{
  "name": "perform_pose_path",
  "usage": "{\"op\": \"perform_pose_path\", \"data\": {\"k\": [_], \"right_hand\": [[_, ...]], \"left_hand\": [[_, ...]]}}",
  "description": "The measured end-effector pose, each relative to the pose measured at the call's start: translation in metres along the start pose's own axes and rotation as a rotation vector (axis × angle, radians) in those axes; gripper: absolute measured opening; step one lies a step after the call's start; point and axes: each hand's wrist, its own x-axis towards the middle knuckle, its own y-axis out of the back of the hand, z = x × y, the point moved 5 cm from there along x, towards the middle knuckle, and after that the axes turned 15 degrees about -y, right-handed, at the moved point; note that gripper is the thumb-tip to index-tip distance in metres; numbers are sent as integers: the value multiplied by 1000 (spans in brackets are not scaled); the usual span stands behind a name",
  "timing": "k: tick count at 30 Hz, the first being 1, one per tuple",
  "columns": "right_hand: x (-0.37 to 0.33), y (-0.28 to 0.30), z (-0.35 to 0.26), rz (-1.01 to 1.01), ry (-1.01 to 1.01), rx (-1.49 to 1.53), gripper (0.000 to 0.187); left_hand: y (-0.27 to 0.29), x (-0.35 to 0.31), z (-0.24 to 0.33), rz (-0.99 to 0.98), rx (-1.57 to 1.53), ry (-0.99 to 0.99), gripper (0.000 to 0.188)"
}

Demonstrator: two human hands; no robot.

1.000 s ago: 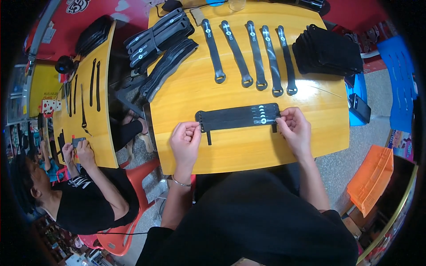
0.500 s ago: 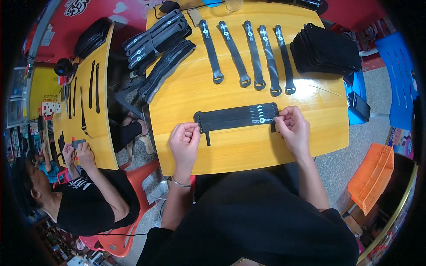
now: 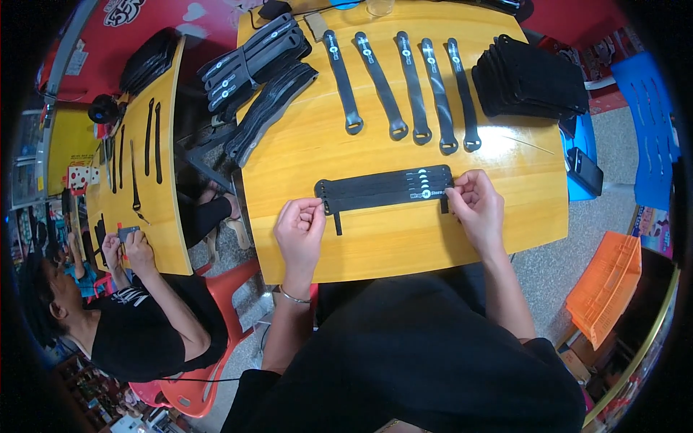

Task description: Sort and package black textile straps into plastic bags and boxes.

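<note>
A person in black clothing sits at a yellow wooden table (image 3: pixel 404 245), both hands working a flat bundle of black straps (image 3: pixel 386 189) laid crosswise near the table's front edge. The left hand (image 3: pixel 301 229), a thin bracelet at its wrist, has its fingers curled in and pinches the bundle's left end, where a narrow black band (image 3: pixel 337 222) hangs down toward the table edge. The right hand (image 3: pixel 476 208) is likewise closed at the fingertips, gripping the bundle's right end beside its white printed marks.

Beyond the bundle, five single black straps (image 3: pixel 404 90) lie side by side, each with a loop at its nearer end. To their left sits a fanned heap of more straps (image 3: pixel 256 72); to their right, a stack of folded black fabric pieces (image 3: pixel 530 76) at the far corner.

Off the table's right side, a dark phone (image 3: pixel 586 169) rests on a blue stool (image 3: pixel 577 189), with an orange plastic crate (image 3: pixel 606 289) on the floor nearer the camera. At left, a second person (image 3: pixel 137 325) in a black shirt sits on a red chair (image 3: pixel 209 346) at a neighbouring yellow table (image 3: pixel 170 216), handling a small object too tiny to identify.
</note>
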Motion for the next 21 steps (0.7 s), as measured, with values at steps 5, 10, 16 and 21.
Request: {"op": "perform_pose_path", "data": {"k": [5,10,16,21], "right_hand": [[-1,-1,-3,5,13,-6,17],[-2,-1,-4,20,-14,-29,16],[-1,-2,1,18,-4,-19,17],[-2,-2,-1,12,-24,-1,17]], "left_hand": [[0,0,2,-3,1,-2,10],[0,0,-1,9,-10,-8,10],[0,0,0,-33,20,-31,12],[-1,1,3,16,-9,-14,9]]}}
